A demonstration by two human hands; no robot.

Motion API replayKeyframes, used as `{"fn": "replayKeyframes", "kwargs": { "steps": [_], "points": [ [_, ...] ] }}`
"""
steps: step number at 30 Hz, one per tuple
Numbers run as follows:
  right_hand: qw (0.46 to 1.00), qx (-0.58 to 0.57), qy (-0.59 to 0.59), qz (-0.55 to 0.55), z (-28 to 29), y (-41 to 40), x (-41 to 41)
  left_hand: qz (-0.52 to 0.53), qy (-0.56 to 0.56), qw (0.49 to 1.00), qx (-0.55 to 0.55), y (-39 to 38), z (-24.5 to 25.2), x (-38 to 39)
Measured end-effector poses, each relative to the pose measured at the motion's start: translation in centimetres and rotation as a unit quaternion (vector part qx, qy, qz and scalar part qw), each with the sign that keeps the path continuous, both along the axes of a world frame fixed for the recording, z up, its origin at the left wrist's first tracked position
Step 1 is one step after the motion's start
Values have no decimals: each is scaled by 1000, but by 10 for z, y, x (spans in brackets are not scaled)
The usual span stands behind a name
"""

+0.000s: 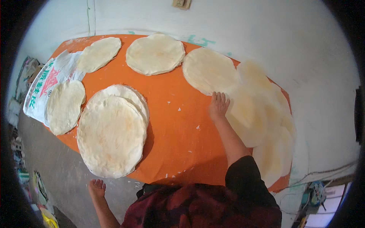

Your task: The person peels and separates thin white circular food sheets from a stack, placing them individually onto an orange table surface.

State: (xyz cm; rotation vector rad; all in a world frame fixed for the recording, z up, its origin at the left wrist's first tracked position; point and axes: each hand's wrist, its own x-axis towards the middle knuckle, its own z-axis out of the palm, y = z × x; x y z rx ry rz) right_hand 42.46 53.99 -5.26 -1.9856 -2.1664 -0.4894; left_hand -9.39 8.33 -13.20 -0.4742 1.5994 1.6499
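Observation:
My right hand point(219, 107) lies palm down at the near edge of a stack of thin round flatbreads point(210, 69). Its fingertips meet that edge, and nothing shows gripped in it. Just right of the hand, several overlapping flatbreads point(248, 116) look smeared, their outlines hard to separate. My left hand point(97, 188) hangs empty beyond the table's near edge, fingers loosely bent. Above it is a tall pile of larger flatbreads point(112, 136), pale with light brown patches, the top one shifted from those beneath.
The orange tabletop point(176, 128) carries small white scraps. Another flatbread stack point(155, 54) sits along the wall, with flatbreads point(99, 54) and a single-looking one point(66, 107) partly over a white printed sack point(61, 71). Grey floor point(57, 165) shows at left, clutter beyond.

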Motion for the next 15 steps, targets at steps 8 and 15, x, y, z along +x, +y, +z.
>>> {"fn": "replayKeyframes", "kwargs": {
  "steps": [8,15],
  "points": [
    [996,-58,-65,32,-27,75,7,-18,-66,997,-20,-56,-13,91],
    [989,-141,-14,28,-11,97,15,-188,-21,972,-138,-9,42,172]
  ]
}}
